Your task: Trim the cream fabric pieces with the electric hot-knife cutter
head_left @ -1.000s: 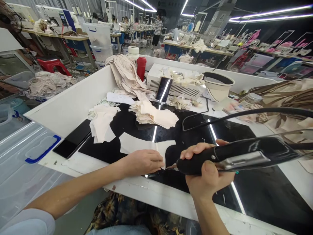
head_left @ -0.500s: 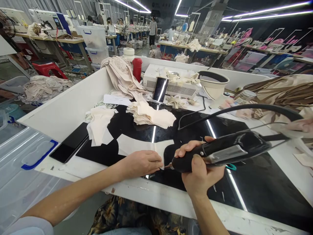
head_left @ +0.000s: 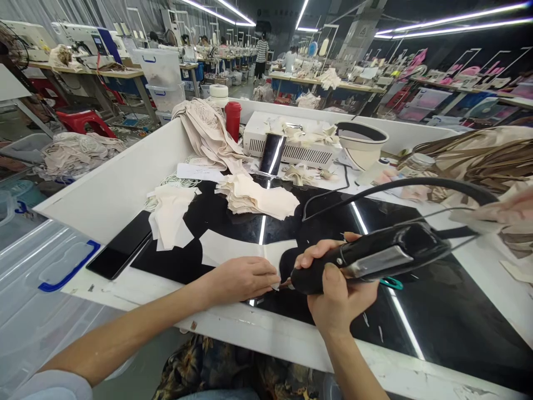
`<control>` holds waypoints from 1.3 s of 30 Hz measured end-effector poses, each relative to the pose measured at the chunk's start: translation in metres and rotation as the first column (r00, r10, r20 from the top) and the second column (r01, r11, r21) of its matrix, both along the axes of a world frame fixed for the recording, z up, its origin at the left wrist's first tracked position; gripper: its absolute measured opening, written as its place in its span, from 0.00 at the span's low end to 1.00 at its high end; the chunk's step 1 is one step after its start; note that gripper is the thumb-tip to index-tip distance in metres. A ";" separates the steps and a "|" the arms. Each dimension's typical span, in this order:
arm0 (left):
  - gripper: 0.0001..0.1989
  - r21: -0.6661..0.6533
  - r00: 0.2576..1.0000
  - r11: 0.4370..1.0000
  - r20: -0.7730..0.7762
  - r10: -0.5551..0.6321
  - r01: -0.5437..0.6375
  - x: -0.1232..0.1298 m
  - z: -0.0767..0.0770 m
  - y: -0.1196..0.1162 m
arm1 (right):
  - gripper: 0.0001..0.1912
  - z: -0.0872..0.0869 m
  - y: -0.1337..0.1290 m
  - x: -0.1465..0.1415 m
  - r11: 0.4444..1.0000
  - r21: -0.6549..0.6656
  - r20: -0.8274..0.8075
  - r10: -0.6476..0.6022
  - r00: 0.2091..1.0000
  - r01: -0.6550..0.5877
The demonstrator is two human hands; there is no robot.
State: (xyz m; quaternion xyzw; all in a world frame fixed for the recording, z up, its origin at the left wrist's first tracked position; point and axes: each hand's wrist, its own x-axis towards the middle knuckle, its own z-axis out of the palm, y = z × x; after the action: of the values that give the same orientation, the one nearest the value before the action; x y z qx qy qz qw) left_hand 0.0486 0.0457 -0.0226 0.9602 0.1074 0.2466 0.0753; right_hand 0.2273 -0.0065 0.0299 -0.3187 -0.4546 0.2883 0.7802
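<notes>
My left hand (head_left: 247, 279) has its fingers pinched at the lower right end of a curved white fabric piece (head_left: 231, 249), which lies flat on the black glossy board (head_left: 325, 205). In my right hand (head_left: 337, 289) is a black corded handheld power tool (head_left: 375, 253), its body slanting up to the right. The tool's narrow metal tip (head_left: 286, 284) points left and meets the fabric edge beside my left fingertips; exact contact is hard to make out. A stack of cream fabric pieces (head_left: 260, 195) sits just beyond, and more cut pieces (head_left: 172, 214) lie to the left.
A dark phone (head_left: 120, 250) rests at the left edge. Behind stand a white vented box (head_left: 258, 139), a red bottle (head_left: 233, 120) and a cream bin (head_left: 362, 144). Teal-handled scissors (head_left: 391, 283) lie partly behind my right hand. The black cable (head_left: 416, 182) arcs over the right side.
Both hands keep nearly the same hold and place. The tool has shifted very slightly left, and the cable end at the right has moved a little left; the view has shifted a touch.
</notes>
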 end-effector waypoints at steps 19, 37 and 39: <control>0.10 -0.096 0.999 0.995 -0.036 -0.040 0.037 -0.006 0.028 -0.020 | 0.20 0.009 0.010 0.046 0.985 0.021 -0.009 -0.169 0.986 0.169; 0.10 0.066 0.997 0.996 -0.058 0.056 -0.052 0.032 0.009 -0.011 | 0.21 -0.004 0.011 0.040 0.998 0.025 -0.014 -0.054 0.998 0.054; 0.10 0.073 0.996 0.996 -0.062 0.059 -0.055 0.032 0.009 -0.010 | 0.22 -0.004 0.011 0.039 0.999 0.021 -0.015 -0.047 0.999 0.047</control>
State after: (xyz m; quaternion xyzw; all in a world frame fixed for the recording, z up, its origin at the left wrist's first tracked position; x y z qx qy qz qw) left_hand 0.0804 0.0355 -0.0139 0.9663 0.1282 0.2213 0.0305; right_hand 0.2663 0.0041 0.0261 -0.3186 -0.4444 0.2673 0.7934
